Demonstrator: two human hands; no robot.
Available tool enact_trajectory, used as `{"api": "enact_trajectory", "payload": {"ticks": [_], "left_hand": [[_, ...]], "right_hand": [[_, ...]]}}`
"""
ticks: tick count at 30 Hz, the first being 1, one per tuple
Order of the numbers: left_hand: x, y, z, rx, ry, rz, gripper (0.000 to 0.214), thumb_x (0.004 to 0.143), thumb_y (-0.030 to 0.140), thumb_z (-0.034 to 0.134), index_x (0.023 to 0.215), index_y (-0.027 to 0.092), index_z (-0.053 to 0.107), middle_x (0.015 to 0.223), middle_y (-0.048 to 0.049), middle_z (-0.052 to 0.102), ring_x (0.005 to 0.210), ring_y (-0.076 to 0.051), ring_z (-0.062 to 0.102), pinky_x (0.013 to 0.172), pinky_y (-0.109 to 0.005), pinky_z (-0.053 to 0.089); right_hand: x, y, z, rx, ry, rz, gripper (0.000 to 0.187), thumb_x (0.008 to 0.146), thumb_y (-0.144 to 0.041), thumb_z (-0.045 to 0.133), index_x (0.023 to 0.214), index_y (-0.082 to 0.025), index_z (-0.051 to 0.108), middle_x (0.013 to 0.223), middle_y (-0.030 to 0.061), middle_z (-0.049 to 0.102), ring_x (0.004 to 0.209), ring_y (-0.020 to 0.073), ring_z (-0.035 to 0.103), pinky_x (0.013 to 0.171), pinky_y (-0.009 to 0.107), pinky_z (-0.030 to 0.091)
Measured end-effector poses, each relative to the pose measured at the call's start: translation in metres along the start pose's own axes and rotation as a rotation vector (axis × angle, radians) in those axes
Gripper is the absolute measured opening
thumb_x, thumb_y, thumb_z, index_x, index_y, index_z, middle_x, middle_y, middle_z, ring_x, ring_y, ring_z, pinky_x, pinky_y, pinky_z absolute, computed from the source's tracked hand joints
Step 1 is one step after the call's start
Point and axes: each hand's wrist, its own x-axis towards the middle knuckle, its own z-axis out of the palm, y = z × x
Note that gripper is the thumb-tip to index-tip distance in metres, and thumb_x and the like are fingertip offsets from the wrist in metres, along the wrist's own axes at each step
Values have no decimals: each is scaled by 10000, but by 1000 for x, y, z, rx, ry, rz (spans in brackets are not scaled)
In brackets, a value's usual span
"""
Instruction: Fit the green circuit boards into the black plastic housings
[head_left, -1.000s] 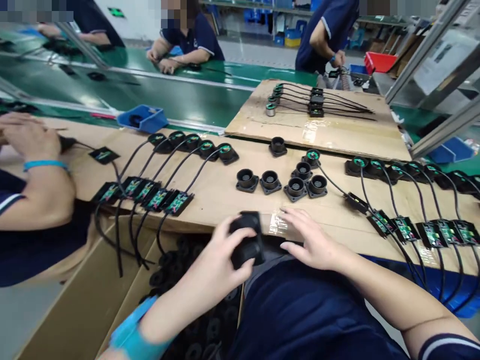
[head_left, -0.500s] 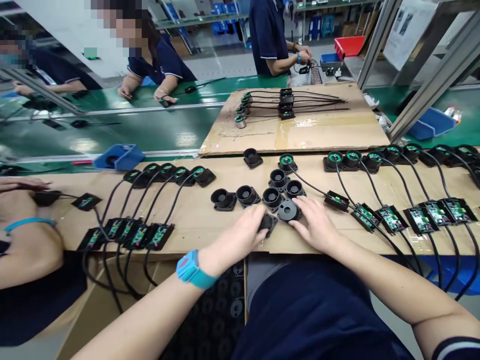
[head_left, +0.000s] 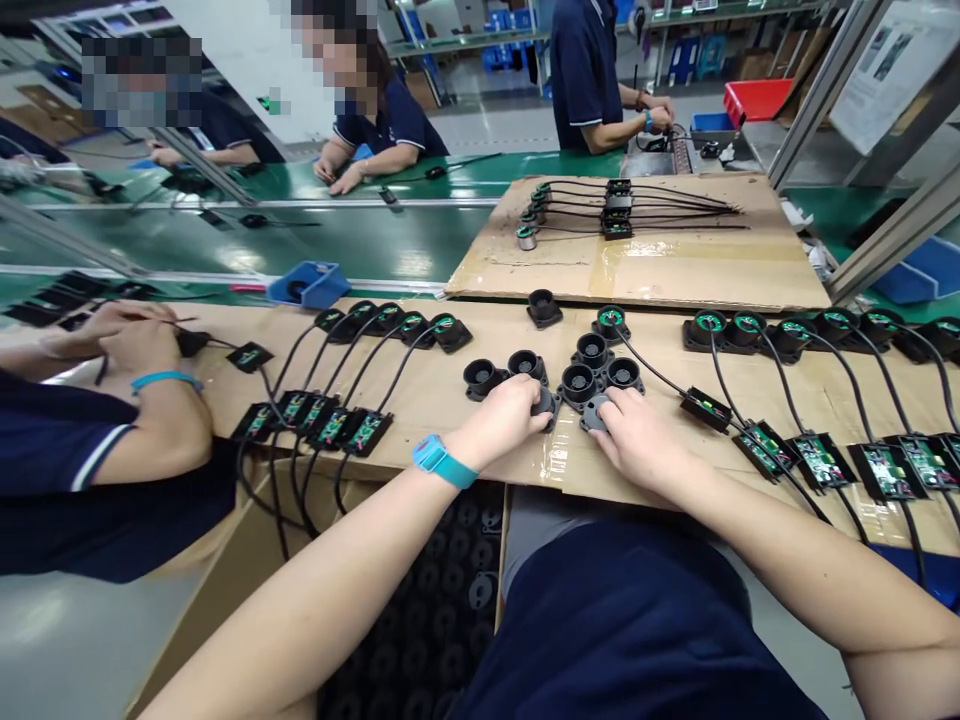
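Note:
My left hand (head_left: pixel 510 412) is closed around a black round housing (head_left: pixel 547 403) with a square flange, its fingers covering part of it. My right hand (head_left: pixel 643 438) grips another black housing (head_left: pixel 595 412), flat round face upward, with thumb and fingers at its right side. Both pieces rest on the cardboard-covered bench (head_left: pixel 450 425). Just beyond them, open black cup-shaped housings (head_left: pixel 578 382) stand in a cluster. A pair of similar cups (head_left: pixel 482 376) sits beyond my left hand.
To the right lie wired housings (head_left: pixel 709 325) cabled to circuit boards (head_left: pixel 763 448); a similar group of boards (head_left: pixel 367 430) lies left. A co-worker's hands (head_left: pixel 142 335) work at far left. Below the bench edge, a carton (head_left: pixel 202 590) holds many black parts. A blue bin (head_left: pixel 311 285) stands behind.
The view has swung left, so the bench appears further right. My left hand has slid its housing away from the front edge and leftward. My right fingers have closed further over theirs.

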Motion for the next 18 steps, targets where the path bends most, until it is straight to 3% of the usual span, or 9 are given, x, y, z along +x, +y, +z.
{"api": "enact_trajectory", "payload": {"ticks": [8,12,15,18], "left_hand": [[5,-10,5,-8,128,-71,464,769,337,847,658,225,411,657,12,520,623,-170,509,602,-304,396],[-5,-6,-1,-88,335,-11,455,793,492,810,696,216,461,734,-20,567,689,-185,539,647,-323,433],[-46,-1,-20,-230,569,-81,428,926,514,647,681,205,482,751,-40,592,734,-178,576,715,-324,472],[-122,-11,-32,-526,747,-400,384,988,507,537,757,203,495,726,-23,624,652,-145,608,645,-281,499]], "right_hand": [[30,-3,-17,-63,-188,16,263,960,-313,655,1063,-73,632,1121,181,616,1060,303,556,986,405,470],[40,-2,-20,-75,-194,16,278,935,-320,684,1060,-75,644,1093,167,642,1052,300,577,974,380,465],[44,0,-21,-115,-208,-11,288,930,-341,681,1049,-80,654,1103,175,654,1025,290,593,931,366,470],[46,5,-21,-190,-208,-75,259,924,-342,682,981,-90,668,1043,183,674,984,279,609,864,360,462]]}}
